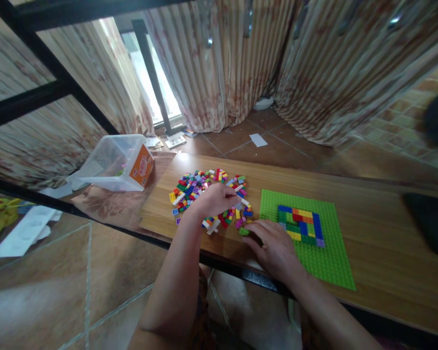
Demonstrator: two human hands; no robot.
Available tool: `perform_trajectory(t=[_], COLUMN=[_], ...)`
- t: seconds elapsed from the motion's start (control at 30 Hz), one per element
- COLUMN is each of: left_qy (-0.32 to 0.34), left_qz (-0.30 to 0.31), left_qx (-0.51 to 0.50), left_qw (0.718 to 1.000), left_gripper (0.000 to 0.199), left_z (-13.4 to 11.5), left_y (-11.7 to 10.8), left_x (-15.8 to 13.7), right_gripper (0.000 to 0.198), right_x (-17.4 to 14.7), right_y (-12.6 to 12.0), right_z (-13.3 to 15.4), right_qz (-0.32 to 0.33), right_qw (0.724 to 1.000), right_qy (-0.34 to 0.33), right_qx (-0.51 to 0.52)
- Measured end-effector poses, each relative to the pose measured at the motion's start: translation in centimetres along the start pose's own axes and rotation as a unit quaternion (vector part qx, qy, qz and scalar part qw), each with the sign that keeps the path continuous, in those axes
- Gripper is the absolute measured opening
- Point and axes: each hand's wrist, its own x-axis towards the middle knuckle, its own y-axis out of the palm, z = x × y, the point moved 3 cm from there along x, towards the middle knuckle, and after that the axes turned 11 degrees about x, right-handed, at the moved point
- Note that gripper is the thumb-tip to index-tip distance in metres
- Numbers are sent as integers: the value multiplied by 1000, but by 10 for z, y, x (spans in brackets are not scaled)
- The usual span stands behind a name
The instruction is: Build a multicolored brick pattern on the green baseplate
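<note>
A heap of small colourful toy bricks is spread over the wooden table. My left hand reaches over its middle, palm down, with the fingers bent together; whatever lies between the fingertips is hidden. At the heap's near right side, my right hand has thumb and forefinger around a green brick close to the tabletop. Right of the heap lies a green studded baseplate. On it, bricks in blue, red, yellow, green and purple form a rectangular layout, partly covered by my right hand.
A clear plastic bin with an orange label stands at the table's left end. A dark flat object lies at the right. The wooden table has a black metal near edge. Striped curtains hang behind, and black metal bars cross the upper left.
</note>
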Motion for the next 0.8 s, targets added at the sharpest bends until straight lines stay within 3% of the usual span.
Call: perform_trajectory(t=[0.17,0.37,0.63,0.8], left_qy=[-24,-28,-46,-57], left_qz=[-1,12,3,-4], left_qx=[65,80,87,90], left_qw=[998,996,995,994], left_gripper=[30,31,30,28], left_z=[-5,-6,-6,-3], left_y=[-3,-3,-2,-4], left_x=[-2,-4,-3,-3], right_gripper=[16,23,21,19], right_x=[1,3,6,8], right_y=[-4,-7,1,-2], right_z=[-8,-22,-19,-15], right_qz=[-53,-106,-53,-66], right_qw=[998,994,998,997], right_qy=[21,22,29,34], right_qx=[29,-21,-32,-8])
